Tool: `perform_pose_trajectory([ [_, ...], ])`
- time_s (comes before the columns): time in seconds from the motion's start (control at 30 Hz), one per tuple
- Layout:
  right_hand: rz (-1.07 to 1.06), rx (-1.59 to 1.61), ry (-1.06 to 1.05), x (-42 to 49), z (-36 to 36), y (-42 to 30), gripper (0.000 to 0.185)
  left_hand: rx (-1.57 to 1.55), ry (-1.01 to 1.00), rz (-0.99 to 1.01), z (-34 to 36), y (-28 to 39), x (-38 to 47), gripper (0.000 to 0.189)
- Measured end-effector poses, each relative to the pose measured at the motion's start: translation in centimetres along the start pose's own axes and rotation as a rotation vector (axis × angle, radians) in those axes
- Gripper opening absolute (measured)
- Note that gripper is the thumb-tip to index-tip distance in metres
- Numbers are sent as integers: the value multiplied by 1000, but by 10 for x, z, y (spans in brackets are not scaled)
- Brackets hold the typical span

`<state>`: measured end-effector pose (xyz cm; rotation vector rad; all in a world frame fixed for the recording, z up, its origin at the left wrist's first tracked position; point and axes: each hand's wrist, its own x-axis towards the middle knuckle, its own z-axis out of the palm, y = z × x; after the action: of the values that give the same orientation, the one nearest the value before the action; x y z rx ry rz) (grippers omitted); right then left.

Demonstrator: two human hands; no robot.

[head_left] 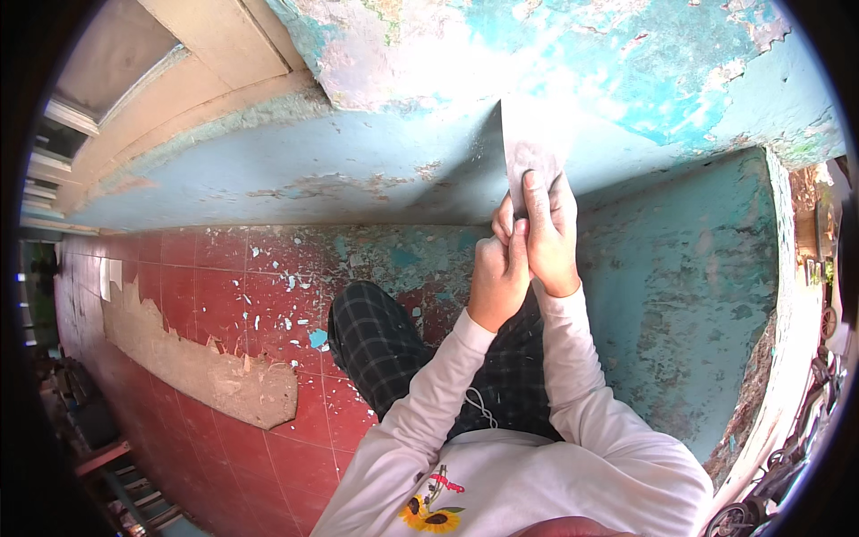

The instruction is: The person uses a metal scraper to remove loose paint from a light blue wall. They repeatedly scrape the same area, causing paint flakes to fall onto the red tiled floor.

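Both my hands are wrapped around one flat, wide-bladed scraper (535, 151), its handle hidden behind my fingers. My right hand (553, 231) grips nearer the blade, its thumb pressed flat on the blade's face. Lower and to the left, my left hand (500, 272) closes around the handle end, touching the right. The blade points up at the blue painted wall (376, 161), its far edge lost in bright glare where paint has peeled. Whether the edge touches the wall, I cannot tell. A dark shadow falls left of the blade.
Paint flakes litter the red tiled floor (208, 288) around my knee. A torn brown board (221, 376) lies at left. Beige framing (228, 40) borders the wall at upper left. A teal side wall (678, 282) stands at right. A ladder (151, 500) is at lower left.
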<state>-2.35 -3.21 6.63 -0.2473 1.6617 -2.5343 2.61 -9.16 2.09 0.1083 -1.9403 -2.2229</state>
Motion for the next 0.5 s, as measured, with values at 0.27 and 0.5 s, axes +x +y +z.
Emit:
perform_pose_trajectory([
  [0.27, -18, 10, -19, 5, -5, 22, 25, -93, -46, -16, -13, -18, 9, 50],
  [0.5, -2, 73, -19, 7, 4, 34, 22, -17, -52, 14, -27, -26, 13, 47],
])
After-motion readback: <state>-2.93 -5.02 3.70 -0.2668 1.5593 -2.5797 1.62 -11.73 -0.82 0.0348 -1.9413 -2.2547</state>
